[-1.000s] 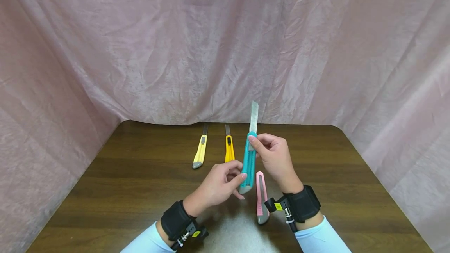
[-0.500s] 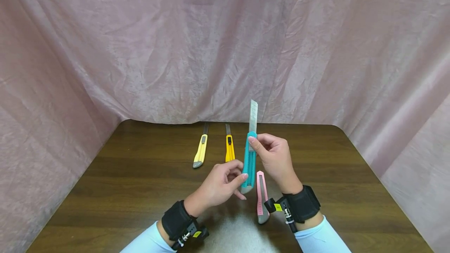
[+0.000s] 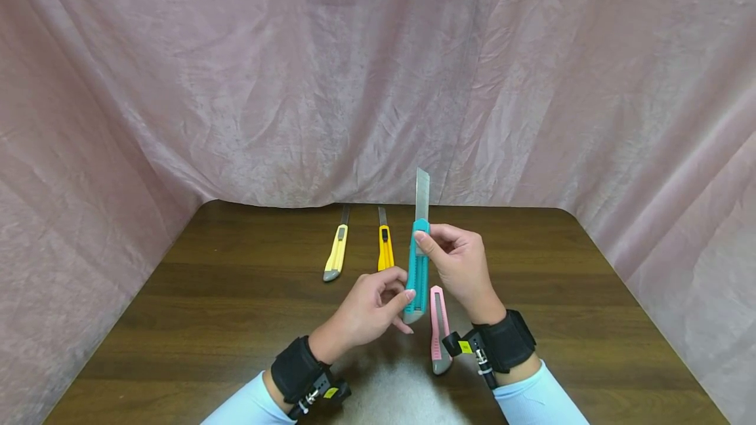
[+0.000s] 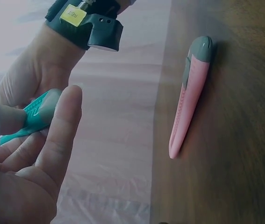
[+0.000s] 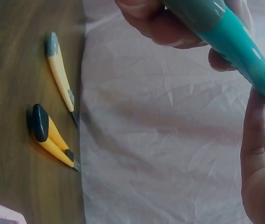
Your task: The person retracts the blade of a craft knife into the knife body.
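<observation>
Both hands hold a teal utility knife (image 3: 418, 274) upright above the table, its steel blade (image 3: 422, 193) extended upward. My right hand (image 3: 457, 264) pinches the knife's upper body near the slider, thumb on its front. My left hand (image 3: 369, 310) grips the lower end between thumb and fingers. The teal handle (image 4: 34, 114) shows in the left wrist view between my fingers, and the teal body (image 5: 230, 35) crosses the right wrist view.
A pink utility knife (image 3: 438, 330) lies on the brown wooden table (image 3: 207, 320) under my right hand. A pale yellow knife (image 3: 336, 254) and an orange-yellow knife (image 3: 385, 249) lie farther back. Pink cloth (image 3: 236, 84) hangs behind and at both sides.
The teal knife and both hands have shifted very slightly left; the grip is unchanged.
</observation>
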